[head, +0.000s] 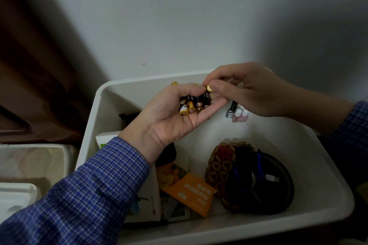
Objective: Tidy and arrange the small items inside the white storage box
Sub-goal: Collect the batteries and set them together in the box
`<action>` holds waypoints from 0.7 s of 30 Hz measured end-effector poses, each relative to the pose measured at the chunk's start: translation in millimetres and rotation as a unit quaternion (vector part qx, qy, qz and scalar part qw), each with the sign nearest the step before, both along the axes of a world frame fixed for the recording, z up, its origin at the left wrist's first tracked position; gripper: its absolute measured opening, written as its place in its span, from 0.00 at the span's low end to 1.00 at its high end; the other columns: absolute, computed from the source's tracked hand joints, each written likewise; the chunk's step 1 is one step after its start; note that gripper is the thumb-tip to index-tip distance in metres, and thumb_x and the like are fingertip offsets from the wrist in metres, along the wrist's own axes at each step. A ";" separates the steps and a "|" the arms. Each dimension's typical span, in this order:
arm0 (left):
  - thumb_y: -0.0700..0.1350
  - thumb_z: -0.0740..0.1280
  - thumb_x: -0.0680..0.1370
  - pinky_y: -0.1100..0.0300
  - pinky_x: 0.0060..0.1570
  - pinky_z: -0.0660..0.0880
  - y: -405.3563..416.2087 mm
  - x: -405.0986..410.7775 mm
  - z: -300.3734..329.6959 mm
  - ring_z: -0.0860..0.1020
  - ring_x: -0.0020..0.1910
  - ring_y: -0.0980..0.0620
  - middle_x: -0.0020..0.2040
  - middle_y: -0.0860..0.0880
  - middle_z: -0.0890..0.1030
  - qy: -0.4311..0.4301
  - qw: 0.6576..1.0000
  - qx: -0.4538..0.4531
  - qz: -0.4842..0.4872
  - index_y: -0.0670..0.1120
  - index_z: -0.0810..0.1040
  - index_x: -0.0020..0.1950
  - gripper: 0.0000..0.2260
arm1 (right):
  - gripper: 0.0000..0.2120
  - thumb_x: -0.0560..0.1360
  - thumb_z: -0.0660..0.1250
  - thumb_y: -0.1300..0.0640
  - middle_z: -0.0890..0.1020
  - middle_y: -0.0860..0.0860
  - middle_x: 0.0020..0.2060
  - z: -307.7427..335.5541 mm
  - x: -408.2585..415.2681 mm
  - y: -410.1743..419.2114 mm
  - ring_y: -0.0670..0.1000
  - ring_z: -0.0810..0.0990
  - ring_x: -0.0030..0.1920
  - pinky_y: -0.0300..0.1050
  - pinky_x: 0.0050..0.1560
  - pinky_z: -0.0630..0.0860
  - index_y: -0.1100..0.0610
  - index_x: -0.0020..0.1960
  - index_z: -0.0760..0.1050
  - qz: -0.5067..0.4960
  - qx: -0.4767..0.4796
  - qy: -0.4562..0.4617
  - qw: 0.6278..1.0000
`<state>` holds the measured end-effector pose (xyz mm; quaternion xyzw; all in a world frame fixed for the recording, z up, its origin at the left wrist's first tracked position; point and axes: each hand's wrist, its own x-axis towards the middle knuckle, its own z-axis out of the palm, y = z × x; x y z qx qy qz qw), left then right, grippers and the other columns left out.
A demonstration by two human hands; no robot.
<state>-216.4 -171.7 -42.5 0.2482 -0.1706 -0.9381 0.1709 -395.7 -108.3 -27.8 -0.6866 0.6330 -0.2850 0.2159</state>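
The white storage box (328, 165) holds an orange packet (194, 194), woven coasters (219, 163) and nail-polish bottles (239, 114) beneath the left hand (173, 117) cupping batteries (194, 103), while the right hand (245, 93) pinches one battery (209, 88).

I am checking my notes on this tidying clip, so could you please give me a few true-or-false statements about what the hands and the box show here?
1. The left hand cups several batteries in its palm. True.
2. The right hand rests flat on the box rim. False: it pinches one battery at its fingertips, above the left palm.
3. Small nail polish bottles stand in the white storage box below the right hand. True.
4. The orange packet lies outside the box. False: it lies inside, near the front.
5. Both sleeves are plain white. False: they are blue checked.
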 end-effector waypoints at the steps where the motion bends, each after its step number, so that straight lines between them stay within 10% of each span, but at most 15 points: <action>1: 0.30 0.60 0.76 0.46 0.54 0.80 0.9 -0.3 0.2 0.83 0.55 0.38 0.57 0.31 0.81 0.004 1.000 0.002 -0.001 0.28 0.76 0.58 0.13 | 0.14 0.79 0.59 0.42 0.83 0.39 0.40 -0.6 1.8 0.3 0.41 0.82 0.38 0.41 0.41 0.79 0.45 0.49 0.81 -0.008 -0.024 0.007 1.000; 8: 0.32 0.58 0.78 0.46 0.60 0.77 3.3 -1.4 -1.2 0.81 0.57 0.33 0.60 0.28 0.78 -0.001 0.999 -0.024 -0.041 0.29 0.75 0.61 0.14 | 0.23 0.83 0.60 0.49 0.68 0.47 0.24 -0.7 12.9 -10.8 0.46 0.66 0.26 0.36 0.28 0.61 0.57 0.31 0.66 -0.089 -0.072 0.003 0.993; 13: 0.31 0.61 0.78 0.42 0.60 0.76 2.5 -1.2 -2.6 0.80 0.58 0.32 0.61 0.30 0.78 0.009 0.999 -0.019 -0.024 0.30 0.76 0.61 0.13 | 0.07 0.77 0.70 0.51 0.84 0.51 0.31 6.3 15.7 -14.7 0.48 0.82 0.30 0.47 0.37 0.82 0.52 0.42 0.79 -0.113 -0.020 -0.033 0.993; 21: 0.32 0.65 0.74 0.56 0.43 0.84 4.8 -0.2 0.3 0.85 0.48 0.39 0.48 0.35 0.84 -0.036 0.996 -0.025 -0.080 0.30 0.83 0.48 0.08 | 0.04 0.76 0.71 0.60 0.85 0.51 0.30 24.1 4.7 -20.8 0.44 0.81 0.28 0.38 0.32 0.79 0.53 0.48 0.83 -0.021 0.133 -0.086 0.987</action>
